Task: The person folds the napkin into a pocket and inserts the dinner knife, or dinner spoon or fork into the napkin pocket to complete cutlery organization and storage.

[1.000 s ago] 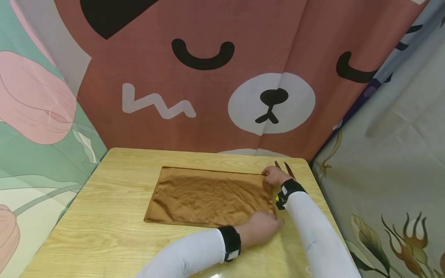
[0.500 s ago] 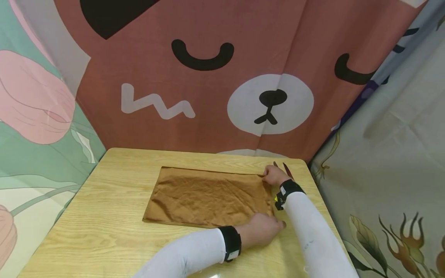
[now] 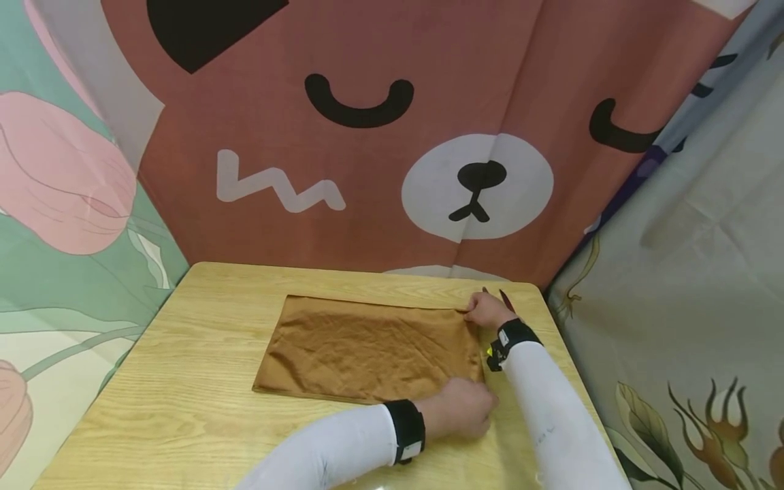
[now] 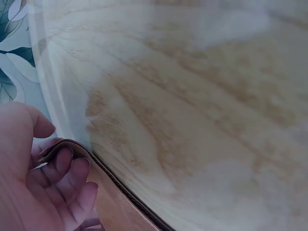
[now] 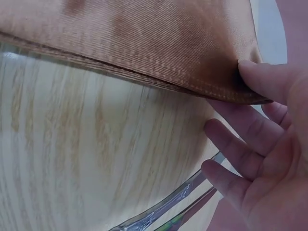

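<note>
A folded brown satin-like cloth [image 3: 367, 347] lies flat and slightly creased on the table, with layered edges showing in both wrist views. My right hand [image 3: 488, 311] pinches its far right corner; in the right wrist view the thumb [image 5: 264, 79] presses on top, one finger lies beneath, and the other fingers are spread below the edge. At the near right corner is my left hand [image 3: 462, 408]. In the left wrist view its fingers [image 4: 79, 175] curl under the raised cloth edge [image 4: 110, 180], which bends over them.
Two slim dark red pointed things [image 3: 505, 299] show just behind the right hand. Shiny clear wrapping [image 5: 178, 199] lies below that hand in its wrist view. The wooden table [image 3: 184, 354] is bounded by printed curtains [image 3: 343, 238] behind and at both sides.
The left hand's outstretched finger has drawn in, and that hand now looks more curled at the near corner. My right hand keeps its grip on the far corner; the cloth has hardly moved.
</note>
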Demonstrator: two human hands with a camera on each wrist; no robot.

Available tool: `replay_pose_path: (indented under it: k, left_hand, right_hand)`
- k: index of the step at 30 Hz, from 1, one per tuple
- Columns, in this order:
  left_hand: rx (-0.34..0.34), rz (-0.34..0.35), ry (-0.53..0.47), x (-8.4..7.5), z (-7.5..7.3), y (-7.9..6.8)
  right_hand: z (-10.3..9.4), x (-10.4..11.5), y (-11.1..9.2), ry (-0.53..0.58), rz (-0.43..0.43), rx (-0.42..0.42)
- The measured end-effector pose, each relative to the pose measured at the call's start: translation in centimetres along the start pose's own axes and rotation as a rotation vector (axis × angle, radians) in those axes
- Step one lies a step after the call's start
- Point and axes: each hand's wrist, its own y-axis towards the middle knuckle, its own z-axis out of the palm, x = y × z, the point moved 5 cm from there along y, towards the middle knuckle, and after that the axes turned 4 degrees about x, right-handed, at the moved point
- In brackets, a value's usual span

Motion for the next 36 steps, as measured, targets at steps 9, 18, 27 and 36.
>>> replay_pose_path:
  k: [9, 18, 27, 36]
  left_hand:
    - [-0.026, -0.009, -0.09, 0.0, -0.6, -0.4]
    - [-0.029, -0.02, -0.126, 0.1, -1.1, -0.6]
    - [-0.045, -0.011, -0.141, 0.1, -1.2, -0.7]
    - [-0.067, -0.02, -0.205, 0.5, -2.1, -1.0]
  right_hand:
    - [-0.1, -1.7, -0.8, 0.176, 0.062, 0.02]
    - [0.6, -2.9, -1.2, 0.199, 0.079, 0.05]
    - [0.5, -2.7, -1.6, 0.221, 0.103, 0.023]
    - [-0.4, -1.7, -2.2, 0.391, 0.14, 0.029]
